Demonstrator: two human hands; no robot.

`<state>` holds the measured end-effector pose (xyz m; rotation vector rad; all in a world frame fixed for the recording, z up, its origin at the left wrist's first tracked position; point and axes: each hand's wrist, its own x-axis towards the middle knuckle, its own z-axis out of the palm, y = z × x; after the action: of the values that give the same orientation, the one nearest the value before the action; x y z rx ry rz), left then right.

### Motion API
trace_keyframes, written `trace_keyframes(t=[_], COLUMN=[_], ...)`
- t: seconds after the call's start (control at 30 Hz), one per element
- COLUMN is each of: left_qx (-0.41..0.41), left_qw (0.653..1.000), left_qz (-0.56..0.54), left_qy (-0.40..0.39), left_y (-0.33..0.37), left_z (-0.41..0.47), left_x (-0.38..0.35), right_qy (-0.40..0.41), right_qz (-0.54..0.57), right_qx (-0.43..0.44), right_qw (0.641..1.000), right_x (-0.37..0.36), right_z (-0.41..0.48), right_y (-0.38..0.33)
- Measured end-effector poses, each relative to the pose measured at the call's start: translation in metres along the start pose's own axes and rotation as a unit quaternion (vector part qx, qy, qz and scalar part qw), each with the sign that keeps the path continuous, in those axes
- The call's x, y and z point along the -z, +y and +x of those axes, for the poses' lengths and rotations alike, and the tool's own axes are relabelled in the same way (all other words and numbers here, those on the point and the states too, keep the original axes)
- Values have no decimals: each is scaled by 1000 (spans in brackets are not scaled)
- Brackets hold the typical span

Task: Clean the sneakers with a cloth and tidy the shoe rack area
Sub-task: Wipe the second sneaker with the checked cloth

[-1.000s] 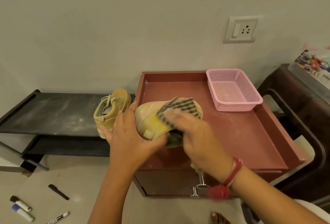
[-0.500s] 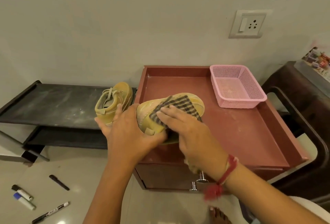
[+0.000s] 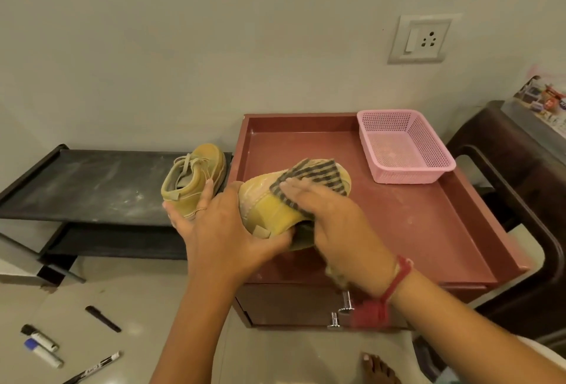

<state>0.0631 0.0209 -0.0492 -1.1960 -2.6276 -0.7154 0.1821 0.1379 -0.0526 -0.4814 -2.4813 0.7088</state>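
Two hands work a yellow sneaker at centre frame, above a red worktop. The left hand has its thumb and fingers clamped round the heel. The right hand presses a striped cloth on it, fingers flat and together. A pink basket, upper right, shows pale smears inside. A second sneaker sits on the black shoe rack, left.

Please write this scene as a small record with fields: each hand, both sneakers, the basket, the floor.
left hand: grips the held sneaker at its heel end
right hand: presses the checked cloth flat on that sneaker
second sneaker: stands on the black rack, beside the red cabinet
pink basket: on the red cabinet, far right corner
floor: markers lie at lower left
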Motion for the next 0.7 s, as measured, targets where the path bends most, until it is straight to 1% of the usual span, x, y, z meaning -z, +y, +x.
trace_keyframes(t=[0.07,0.1,0.2,0.23,0.27,0.33,0.4,0.47,0.53,0.63,0.7], left_qx=[0,0,9,12,14,15,8,7,16,11,5], left_qw=[1000,1000,999,999,1000,1000,999,999,999,1000,1000], left_qz=[12,20,30,26,20,11,23,27,22,5,16], left_qy=[-6,-14,-25,-21,-15,-14,-23,-26,-24,-13,-20], left_y=[-3,-5,-7,-6,-5,-3,-5,-8,-9,-9,-9], left_z=[0,1,1,0,0,-1,-2,0,-1,-1,0], left_x=[0,0,3,3,4,5,5,4,4,5,5], right_qy=[-40,-43,-2,6,7,-15,-36,-4,2,-36,-28], right_qz=[12,8,-30,-35,-26,6,23,15,2,27,31], right_qx=[44,43,-52,-72,-72,-30,-10,-36,-64,-19,-17], right_qw=[998,998,998,997,997,999,999,999,998,999,999], right_x=[-10,-8,2,2,-1,-12,-15,-8,-7,-15,-10], right_z=[-13,-11,12,15,15,2,-5,9,16,0,1], right_y=[-7,-2,28,29,24,5,4,20,22,4,12])
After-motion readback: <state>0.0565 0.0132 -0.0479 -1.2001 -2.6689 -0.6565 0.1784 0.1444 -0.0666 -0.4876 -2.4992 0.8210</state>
